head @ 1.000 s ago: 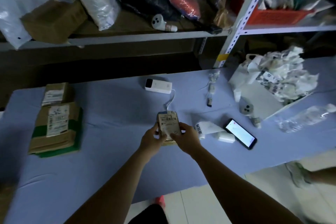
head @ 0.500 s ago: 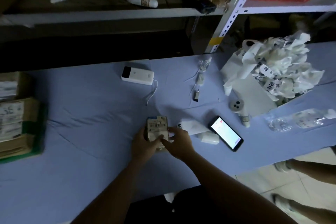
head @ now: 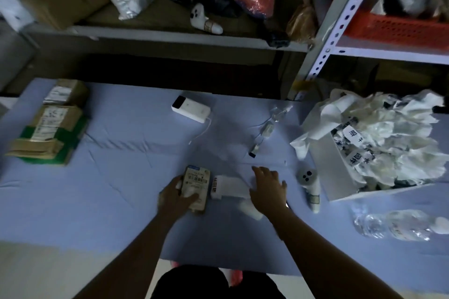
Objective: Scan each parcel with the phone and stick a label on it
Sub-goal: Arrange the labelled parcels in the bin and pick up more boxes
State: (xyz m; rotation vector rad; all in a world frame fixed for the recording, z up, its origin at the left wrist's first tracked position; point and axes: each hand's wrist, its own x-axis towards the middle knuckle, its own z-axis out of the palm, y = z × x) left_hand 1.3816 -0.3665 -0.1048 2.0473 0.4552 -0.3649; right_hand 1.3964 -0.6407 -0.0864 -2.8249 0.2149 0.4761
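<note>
A small brown parcel [head: 197, 185] with a barcode label lies on the blue table [head: 121, 177], near the front middle. My left hand [head: 173, 193] grips it from the left, thumb lying across its top. Just right of the parcel sits a white label roll device [head: 229, 187]. My right hand [head: 267, 188] hovers past that device with fingers spread and holds nothing. It covers the spot where the phone lay, so the phone is hidden.
A stack of labelled cardboard parcels [head: 46, 128] sits at the left. A white power bank [head: 190, 109] with a cable lies at the back middle. At the right are a white controller [head: 308, 181], a box of crumpled label backing [head: 379, 150] and a plastic bottle [head: 393, 226]. Shelves stand behind.
My right hand has let go of the small parcel and moved right, over the phone. My left hand still holds the parcel in the same place.
</note>
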